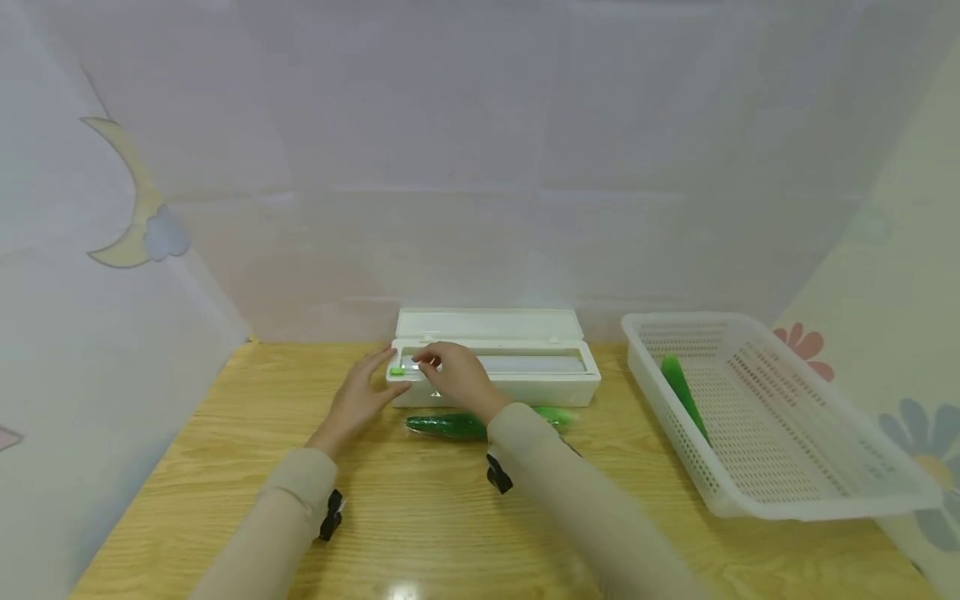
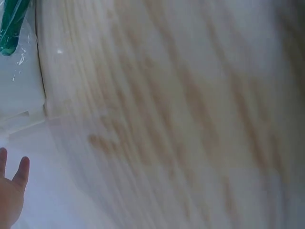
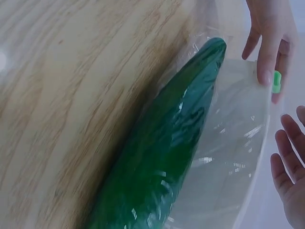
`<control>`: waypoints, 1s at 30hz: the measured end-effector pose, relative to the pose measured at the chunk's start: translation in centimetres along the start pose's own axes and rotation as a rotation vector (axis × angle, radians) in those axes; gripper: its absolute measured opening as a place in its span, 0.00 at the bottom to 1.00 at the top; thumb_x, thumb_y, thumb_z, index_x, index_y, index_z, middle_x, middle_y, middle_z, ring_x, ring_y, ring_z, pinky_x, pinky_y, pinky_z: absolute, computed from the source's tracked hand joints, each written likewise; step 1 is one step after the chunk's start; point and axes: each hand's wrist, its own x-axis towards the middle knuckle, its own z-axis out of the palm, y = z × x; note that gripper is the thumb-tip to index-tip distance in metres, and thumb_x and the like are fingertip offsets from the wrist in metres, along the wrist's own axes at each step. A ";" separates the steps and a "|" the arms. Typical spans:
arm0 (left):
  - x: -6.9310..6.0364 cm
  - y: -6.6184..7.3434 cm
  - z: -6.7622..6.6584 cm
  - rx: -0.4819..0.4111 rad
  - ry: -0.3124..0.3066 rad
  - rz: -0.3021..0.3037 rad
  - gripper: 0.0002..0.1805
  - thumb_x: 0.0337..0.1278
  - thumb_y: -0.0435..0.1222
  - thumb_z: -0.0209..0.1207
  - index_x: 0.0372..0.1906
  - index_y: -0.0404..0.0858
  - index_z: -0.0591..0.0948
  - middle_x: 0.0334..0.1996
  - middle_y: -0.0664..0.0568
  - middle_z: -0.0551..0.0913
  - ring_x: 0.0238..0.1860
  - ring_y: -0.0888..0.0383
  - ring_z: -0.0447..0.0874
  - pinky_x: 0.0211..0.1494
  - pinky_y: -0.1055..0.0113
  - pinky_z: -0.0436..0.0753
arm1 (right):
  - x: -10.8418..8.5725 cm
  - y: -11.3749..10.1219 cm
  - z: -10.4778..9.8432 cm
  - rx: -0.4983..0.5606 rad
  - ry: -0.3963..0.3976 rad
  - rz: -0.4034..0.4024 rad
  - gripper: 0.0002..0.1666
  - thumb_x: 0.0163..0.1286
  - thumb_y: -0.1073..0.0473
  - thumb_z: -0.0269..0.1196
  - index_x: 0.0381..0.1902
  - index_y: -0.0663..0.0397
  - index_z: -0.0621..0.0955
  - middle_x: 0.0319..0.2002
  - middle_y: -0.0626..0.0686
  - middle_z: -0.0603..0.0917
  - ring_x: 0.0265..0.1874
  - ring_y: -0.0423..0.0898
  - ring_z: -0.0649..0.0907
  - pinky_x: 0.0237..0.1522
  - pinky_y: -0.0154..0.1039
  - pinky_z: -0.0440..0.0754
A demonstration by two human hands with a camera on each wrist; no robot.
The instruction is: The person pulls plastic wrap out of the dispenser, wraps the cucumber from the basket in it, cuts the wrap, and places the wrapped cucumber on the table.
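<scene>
At the rear of the wooden bench (image 1: 420,508), a long white box (image 1: 517,394) sits near the wall cloth (image 1: 480,167). Its lid (image 1: 487,323) is raised along the back edge, and a pale roll (image 1: 532,364) is visible through the top opening. A green slider (image 1: 397,372) is located at the left end.

The left grip (image 1: 358,394), a bare hand, spans the left end of the box with fingers extended and spread; the fingertips touch the box beside the slider. The right grip (image 1: 461,373), also a bare hand, is positioned over the left part of the opening with fingers bent. Whether it pinches clear film cannot be told.

A cucumber (image 1: 442,426) wrapped in clear film lies lengthwise on the bench, directly in front of the box. The right sleeve (image 1: 551,462) covers part of this area in the head view. A black device (image 1: 332,515) is fitted at the left wrist.

To the right, a white basket (image 1: 847,505) contains a green vegetable (image 1: 684,396), which leans against the left wall of the basket.
</scene>
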 end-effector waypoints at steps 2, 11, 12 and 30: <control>0.1 -0.2 -0.1 0.002 -0.004 0.019 0.38 0.63 0.48 0.65 0.74 0.41 0.65 0.76 0.46 0.58 0.75 0.39 0.50 0.71 0.34 0.53 | 0.5 -0.4 0.6 -0.004 -0.008 0.004 0.11 0.73 0.61 0.62 0.50 0.54 0.85 0.45 0.50 0.86 0.44 0.45 0.82 0.42 0.37 0.81; 0.5 -0.3 -0.6 0.013 -0.025 0.070 0.39 0.59 0.44 0.68 0.73 0.40 0.67 0.74 0.44 0.61 0.74 0.37 0.53 0.69 0.33 0.57 | 1.7 -1.6 2.5 -0.049 -0.040 0.033 0.11 0.71 0.57 0.65 0.48 0.50 0.87 0.46 0.47 0.86 0.47 0.44 0.80 0.47 0.37 0.80; 0.5 -0.3 -0.6 0.006 -0.031 0.076 0.39 0.59 0.43 0.68 0.73 0.40 0.67 0.74 0.43 0.61 0.73 0.37 0.54 0.69 0.34 0.58 | 1.7 -1.7 2.6 -0.051 -0.040 0.035 0.11 0.71 0.56 0.65 0.48 0.51 0.88 0.45 0.47 0.86 0.47 0.44 0.80 0.46 0.37 0.80; 0.7 -1.0 -0.9 -0.060 -0.093 0.076 0.35 0.61 0.44 0.67 0.71 0.41 0.70 0.75 0.49 0.61 0.75 0.41 0.53 0.69 0.36 0.61 | 2.1 -1.7 4.3 -0.066 0.108 0.065 0.10 0.63 0.49 0.70 0.35 0.47 0.91 0.34 0.43 0.86 0.34 0.40 0.76 0.38 0.30 0.77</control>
